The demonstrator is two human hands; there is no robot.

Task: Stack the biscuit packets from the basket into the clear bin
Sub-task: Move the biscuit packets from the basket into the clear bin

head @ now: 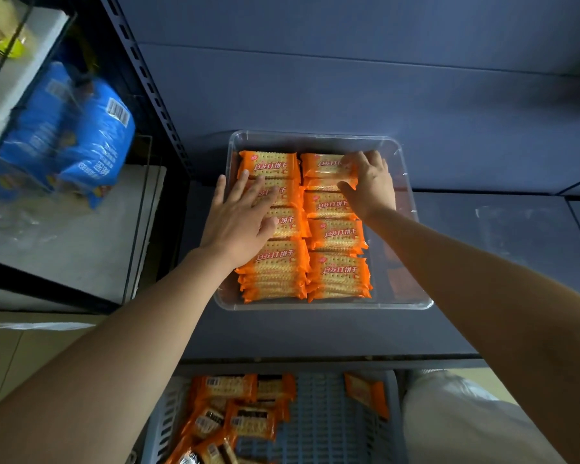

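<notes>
Two rows of orange biscuit packets (339, 236) fill a clear plastic bin (322, 307) on the dark blue shelf (315, 333); left hand (238, 226) presses flat, right hand (370, 184) pinches one packet.

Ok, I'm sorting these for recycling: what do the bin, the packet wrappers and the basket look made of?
The clear bin looks like rigid glossy transparent plastic: packets show through its walls. The biscuit packets seem wrapped in thin shiny orange film with crimped ends. The basket appears moulded matt blue-grey plastic, its floor a slotted lattice.
</notes>
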